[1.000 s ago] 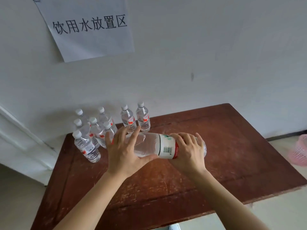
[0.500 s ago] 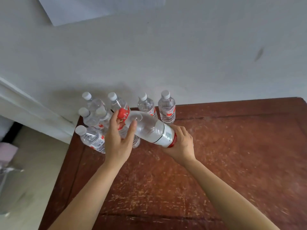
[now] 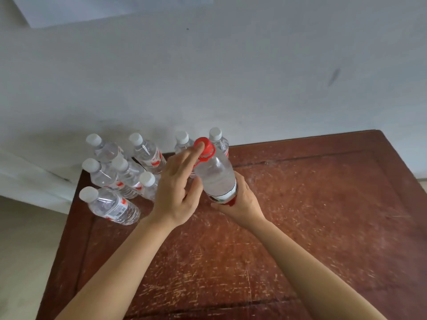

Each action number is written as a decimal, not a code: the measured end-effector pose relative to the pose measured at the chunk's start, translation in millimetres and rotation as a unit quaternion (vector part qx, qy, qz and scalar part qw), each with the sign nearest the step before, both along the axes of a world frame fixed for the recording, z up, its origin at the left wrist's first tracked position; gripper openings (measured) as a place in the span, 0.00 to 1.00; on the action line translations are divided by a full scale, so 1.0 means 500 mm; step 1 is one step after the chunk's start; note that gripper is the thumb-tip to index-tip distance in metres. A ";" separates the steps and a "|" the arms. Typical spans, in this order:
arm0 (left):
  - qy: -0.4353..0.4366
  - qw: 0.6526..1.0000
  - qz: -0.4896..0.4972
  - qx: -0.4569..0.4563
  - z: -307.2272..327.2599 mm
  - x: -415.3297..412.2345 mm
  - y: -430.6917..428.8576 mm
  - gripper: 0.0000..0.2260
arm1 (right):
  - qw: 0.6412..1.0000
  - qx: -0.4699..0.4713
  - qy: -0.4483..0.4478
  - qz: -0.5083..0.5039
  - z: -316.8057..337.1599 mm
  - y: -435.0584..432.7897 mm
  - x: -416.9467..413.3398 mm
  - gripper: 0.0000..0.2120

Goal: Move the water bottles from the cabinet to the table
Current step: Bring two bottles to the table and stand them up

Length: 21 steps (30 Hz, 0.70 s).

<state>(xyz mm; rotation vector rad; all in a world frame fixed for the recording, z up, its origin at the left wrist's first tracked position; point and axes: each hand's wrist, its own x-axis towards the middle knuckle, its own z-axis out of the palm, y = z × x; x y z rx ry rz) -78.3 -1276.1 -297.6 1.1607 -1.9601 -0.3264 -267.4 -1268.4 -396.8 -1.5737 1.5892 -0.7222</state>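
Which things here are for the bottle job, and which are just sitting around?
For the job: red-capped bottle, right hand gripping its base, left hand touching its cap, white-capped bottles, table.
Just there: paper on the wall, dark wall mark.

Head view looks steeply down, close over table (image 3: 323, 215).

Reaches in from the lower edge with both bare forearms, left forearm (image 3: 120, 262) and right forearm (image 3: 300, 262) converging toward the middle. Holds the left hand (image 3: 175, 190) back-up, fingers nearly straight and slightly spread, fingertips touching the cap (image 3: 204, 144) of a bottle (image 3: 216, 175), thumb against its side. Grips the bottle's lower part with the right hand (image 3: 240, 202), fingers curled round from beneath.
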 end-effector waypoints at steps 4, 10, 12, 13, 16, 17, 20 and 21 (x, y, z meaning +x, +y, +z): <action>-0.081 0.994 -0.054 -0.042 0.012 -0.057 -0.001 0.28 | 0.999 0.033 0.018 -0.032 0.016 0.018 -0.028 0.47; -0.086 0.993 -0.013 -0.073 0.064 -0.048 0.001 0.20 | 0.995 -0.005 0.097 0.036 0.123 0.025 -0.079 0.41; -0.096 0.987 0.061 -0.115 0.103 -0.016 -0.015 0.18 | 0.989 -0.065 0.133 0.010 0.184 0.007 -0.101 0.36; -0.107 0.981 0.103 -0.128 0.124 0.003 -0.020 0.18 | 0.982 -0.118 0.143 -0.022 0.218 -0.002 -0.106 0.34; -0.164 0.950 0.219 -0.149 0.187 0.073 -0.014 0.20 | 0.944 -0.292 0.111 -0.103 0.343 -0.032 -0.079 0.25; -0.192 0.935 0.260 -0.149 0.204 0.106 0.000 0.21 | 0.927 -0.348 0.100 -0.095 0.383 -0.041 -0.051 0.24; -0.240 0.894 0.360 -0.117 0.214 0.194 0.062 0.23 | 0.882 -0.457 0.112 -0.019 0.431 -0.050 0.049 0.26; -0.250 0.885 0.380 -0.100 0.214 0.215 0.085 0.24 | 0.874 -0.471 0.119 0.008 0.432 -0.046 0.077 0.26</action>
